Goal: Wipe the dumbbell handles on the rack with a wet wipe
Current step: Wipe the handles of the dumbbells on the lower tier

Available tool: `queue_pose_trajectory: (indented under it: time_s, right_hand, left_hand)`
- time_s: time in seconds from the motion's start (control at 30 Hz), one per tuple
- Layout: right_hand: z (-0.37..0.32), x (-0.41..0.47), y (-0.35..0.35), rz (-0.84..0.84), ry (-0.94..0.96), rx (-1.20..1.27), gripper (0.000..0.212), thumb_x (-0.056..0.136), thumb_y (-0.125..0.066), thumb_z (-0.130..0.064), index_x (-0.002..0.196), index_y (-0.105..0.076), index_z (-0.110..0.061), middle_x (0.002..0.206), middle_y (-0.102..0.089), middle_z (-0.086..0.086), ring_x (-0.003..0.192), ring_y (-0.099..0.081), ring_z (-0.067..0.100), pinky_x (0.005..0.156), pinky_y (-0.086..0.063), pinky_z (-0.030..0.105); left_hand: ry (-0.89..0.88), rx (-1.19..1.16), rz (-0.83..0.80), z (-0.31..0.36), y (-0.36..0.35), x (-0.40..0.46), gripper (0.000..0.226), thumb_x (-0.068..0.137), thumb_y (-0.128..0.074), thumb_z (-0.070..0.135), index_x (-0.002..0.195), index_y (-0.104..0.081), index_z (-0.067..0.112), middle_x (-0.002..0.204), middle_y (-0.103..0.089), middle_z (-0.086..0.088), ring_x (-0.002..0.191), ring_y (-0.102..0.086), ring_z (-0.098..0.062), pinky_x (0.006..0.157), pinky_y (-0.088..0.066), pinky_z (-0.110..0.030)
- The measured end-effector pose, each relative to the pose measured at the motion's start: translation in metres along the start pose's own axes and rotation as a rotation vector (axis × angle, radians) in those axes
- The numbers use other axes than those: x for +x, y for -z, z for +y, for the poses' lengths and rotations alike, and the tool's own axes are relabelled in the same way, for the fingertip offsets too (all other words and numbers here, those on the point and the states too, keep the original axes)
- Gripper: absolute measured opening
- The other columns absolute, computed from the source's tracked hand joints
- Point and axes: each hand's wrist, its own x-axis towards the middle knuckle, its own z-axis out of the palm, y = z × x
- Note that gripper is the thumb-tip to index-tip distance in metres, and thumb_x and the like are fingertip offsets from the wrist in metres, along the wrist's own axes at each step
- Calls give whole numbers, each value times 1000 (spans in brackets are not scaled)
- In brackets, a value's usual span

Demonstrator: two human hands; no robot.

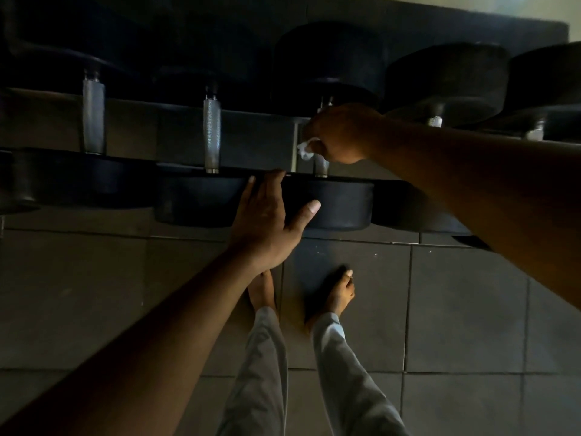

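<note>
Several black dumbbells lie side by side on a dark rack, their knurled steel handles pointing toward me. My right hand is wrapped around the third handle with a crumpled white wet wipe bunched in its fingers. Only the lower end of that handle shows below the hand. My left hand rests flat, fingers straight, on the near black head of that dumbbell and its neighbour. Two bare handles stand to the left.
Two more dumbbells sit to the right, their handles mostly hidden by my right forearm. A dark wall panel runs behind the rack. Below are grey floor tiles and my bare feet close to the rack.
</note>
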Motion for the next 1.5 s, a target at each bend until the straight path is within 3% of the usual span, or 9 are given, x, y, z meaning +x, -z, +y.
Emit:
queue_pose_trajectory:
  time_s: [0.17,0.43,0.63,0.77,0.97,1.17,1.3,1.4,1.5]
  right_hand:
    - [-3,-2,-28,-11,-14,196,37,101,-62,-38,137,-62,-35,136,-64,-3,121,-62,21,99,-48,30]
    - [17,-31,-48,286,-209,883,31,98,-64,-48,114,-75,-23,103,-73,-4,96,-68,10,81,-52,24]
    - [49,-85,-52,373,-326,1159,18,94,-72,-39,105,-71,-24,86,-70,-7,67,-66,-6,61,-46,9]
    - [74,-124,-56,400,-412,1358,38,90,-80,-24,124,-65,-17,97,-71,-4,65,-72,-1,52,-53,15]
    - [115,-165,-75,451,-549,1270,34,92,-73,-20,124,-67,-32,117,-68,0,96,-71,15,69,-61,28]
    - [161,-177,-98,387,-535,1311,29,96,-71,-17,124,-69,-24,121,-66,0,96,-72,12,71,-60,24]
    - [173,-159,-108,380,-451,1106,28,94,-72,-25,122,-70,-27,117,-68,-6,107,-64,10,90,-54,28]
    - [178,-141,-120,378,-385,1052,20,89,-75,-29,109,-73,-32,113,-73,-5,104,-69,14,92,-58,36]
    - [180,-131,-129,291,-292,945,13,85,-78,-32,95,-70,-36,103,-73,-6,95,-70,15,82,-60,35]
  left_hand:
    - [-3,4,10,1,0,0,90,98,-51,72,169,-20,25,176,-22,-1,165,-2,-27,129,-14,-43]
    - [29,17,-39,6,9,5,90,96,-57,71,167,-23,28,175,-24,2,164,-6,-27,130,-16,-45]
    - [8,138,-4,31,12,10,84,92,-68,67,159,-36,27,160,-42,-1,146,-42,-24,117,-42,-42]
    - [-122,179,28,70,-1,11,77,88,-76,61,149,-47,23,148,-49,-4,136,-51,-26,113,-46,-44]
    - [-165,196,-160,140,-31,21,84,91,-73,63,157,-37,26,160,-37,-1,147,-40,-25,118,-41,-45]
    - [55,361,-416,199,-79,21,117,93,-52,82,171,3,13,179,-1,-9,164,2,-35,131,-2,-56]
    - [162,290,-300,205,-107,35,123,88,-31,96,169,-12,6,176,-14,-17,165,1,-35,127,16,-55]
    - [188,270,-231,191,-123,44,149,62,-36,113,169,-9,13,177,-13,-12,164,3,-36,128,12,-52]
    - [196,247,-219,187,-125,43,146,59,-52,108,169,-10,21,176,-14,-7,162,0,-34,130,-3,-52]
